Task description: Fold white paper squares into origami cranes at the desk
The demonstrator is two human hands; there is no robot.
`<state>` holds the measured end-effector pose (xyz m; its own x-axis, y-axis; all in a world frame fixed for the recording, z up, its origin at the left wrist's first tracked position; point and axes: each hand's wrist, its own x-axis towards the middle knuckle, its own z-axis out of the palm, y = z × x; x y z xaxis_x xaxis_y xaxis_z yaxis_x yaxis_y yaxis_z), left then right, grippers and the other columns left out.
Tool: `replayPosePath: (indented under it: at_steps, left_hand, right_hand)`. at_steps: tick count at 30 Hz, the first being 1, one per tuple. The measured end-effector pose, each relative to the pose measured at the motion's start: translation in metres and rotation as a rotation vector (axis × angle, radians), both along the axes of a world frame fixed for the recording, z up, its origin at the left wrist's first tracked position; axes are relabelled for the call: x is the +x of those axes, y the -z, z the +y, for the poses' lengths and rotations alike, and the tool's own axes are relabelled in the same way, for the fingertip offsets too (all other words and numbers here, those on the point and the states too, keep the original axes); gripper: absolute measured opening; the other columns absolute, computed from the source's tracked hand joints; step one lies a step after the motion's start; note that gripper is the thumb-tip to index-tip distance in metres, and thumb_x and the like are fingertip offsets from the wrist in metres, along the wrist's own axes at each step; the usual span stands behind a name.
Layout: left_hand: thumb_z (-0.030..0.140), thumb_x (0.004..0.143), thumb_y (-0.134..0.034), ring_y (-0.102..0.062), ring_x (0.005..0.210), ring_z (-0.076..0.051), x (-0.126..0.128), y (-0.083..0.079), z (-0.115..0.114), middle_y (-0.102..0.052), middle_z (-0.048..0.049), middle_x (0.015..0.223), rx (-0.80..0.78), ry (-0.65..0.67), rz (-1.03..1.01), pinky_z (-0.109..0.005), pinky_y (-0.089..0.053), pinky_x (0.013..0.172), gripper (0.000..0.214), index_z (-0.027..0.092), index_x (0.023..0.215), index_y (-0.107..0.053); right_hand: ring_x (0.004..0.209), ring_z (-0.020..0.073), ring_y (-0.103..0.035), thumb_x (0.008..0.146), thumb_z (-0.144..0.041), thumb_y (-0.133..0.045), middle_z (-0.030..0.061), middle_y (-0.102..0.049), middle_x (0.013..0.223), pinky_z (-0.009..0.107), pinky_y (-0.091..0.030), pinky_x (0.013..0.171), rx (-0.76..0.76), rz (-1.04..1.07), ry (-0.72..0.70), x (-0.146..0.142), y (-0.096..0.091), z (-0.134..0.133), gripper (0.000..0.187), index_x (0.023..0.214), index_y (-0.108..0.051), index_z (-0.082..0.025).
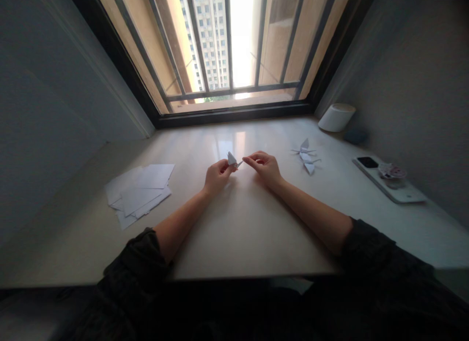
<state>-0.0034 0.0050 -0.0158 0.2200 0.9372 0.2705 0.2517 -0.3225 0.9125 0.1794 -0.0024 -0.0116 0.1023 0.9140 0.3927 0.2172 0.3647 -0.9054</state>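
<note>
A small white paper crane [231,159] is held over the middle of the sill, pinched in the fingers of my left hand [219,175]. One thin folded point of it reaches to the right. My right hand [264,167] is closed, its thumb and forefinger pinching the end of that point. Two finished-looking paper cranes [307,158] lie close together on the surface to the right of my right hand. Off to the left rests a loose, overlapping stack of white paper sheets [142,189].
A phone [392,184] with a round grip on its back lies at the right. Behind it, a white cylinder [336,117] and a dark rounded object [356,135] stand by the wall. The barred window [234,117] bounds the far side of the white sill [252,243].
</note>
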Motion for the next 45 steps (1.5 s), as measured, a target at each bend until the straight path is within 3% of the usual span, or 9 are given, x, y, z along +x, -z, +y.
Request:
replayPosePath:
  at_steps: [9, 21, 26, 35, 45]
  left_hand:
    - [0.042, 0.082, -0.06, -0.065, 0.072, -0.017, 0.0001, 0.0001, -0.0007, -0.072, -0.0037, 0.078, 0.042, -0.008, 0.07, -0.026, -0.047, 0.066, 0.025, 0.018, 0.079, -0.067]
    - [0.044, 0.082, -0.06, -0.065, 0.071, -0.017, -0.0002, -0.0015, -0.0013, -0.072, -0.004, 0.077, 0.023, -0.023, 0.068, -0.026, -0.046, 0.066, 0.028, 0.017, 0.077, -0.067]
    - [0.045, 0.082, -0.06, -0.065, 0.071, -0.017, -0.0005, -0.0007, -0.001, -0.072, -0.0041, 0.076, 0.025, -0.028, 0.072, -0.026, -0.047, 0.066, 0.029, 0.017, 0.076, -0.067]
    - [0.046, 0.078, -0.064, -0.065, 0.071, -0.017, 0.0032, -0.0039, -0.0053, -0.072, -0.0033, 0.077, 0.009, -0.035, 0.108, -0.025, -0.047, 0.064, 0.028, 0.019, 0.079, -0.07]
    - [0.05, 0.078, -0.064, -0.069, 0.077, -0.021, 0.0022, -0.0047, -0.0004, -0.074, -0.007, 0.08, -0.046, 0.084, 0.094, -0.029, -0.05, 0.067, 0.035, 0.016, 0.082, -0.07]
  right_hand:
    - [0.073, 0.0156, -0.058, 0.074, -0.05, -0.069, 0.0038, -0.064, 0.078, 0.028, -0.044, 0.062, 0.013, -0.004, -0.021, 0.0007, 0.0009, 0.0011, 0.03, 0.068, -0.07, -0.02]
    - [0.077, 0.0189, -0.063, 0.069, -0.053, -0.072, 0.0064, -0.071, 0.079, 0.03, -0.047, 0.066, -0.142, 0.158, -0.025, 0.0013, 0.0056, 0.0058, 0.035, 0.077, -0.076, -0.019]
    - [0.075, 0.0181, -0.061, 0.069, -0.053, -0.072, 0.0056, -0.07, 0.081, 0.03, -0.046, 0.064, -0.101, 0.071, -0.024, 0.0013, 0.0056, 0.0046, 0.034, 0.078, -0.076, -0.02]
    - [0.071, 0.0162, -0.058, 0.082, -0.041, -0.063, 0.004, -0.067, 0.078, 0.03, -0.044, 0.064, 0.042, -0.162, 0.032, -0.0007, 0.0039, 0.0024, 0.024, 0.075, -0.072, -0.02]
    - [0.072, 0.0166, -0.056, 0.085, -0.036, -0.058, 0.0037, -0.064, 0.077, 0.03, -0.043, 0.065, 0.059, -0.23, 0.059, -0.0018, 0.0041, 0.0001, 0.022, 0.073, -0.068, -0.019]
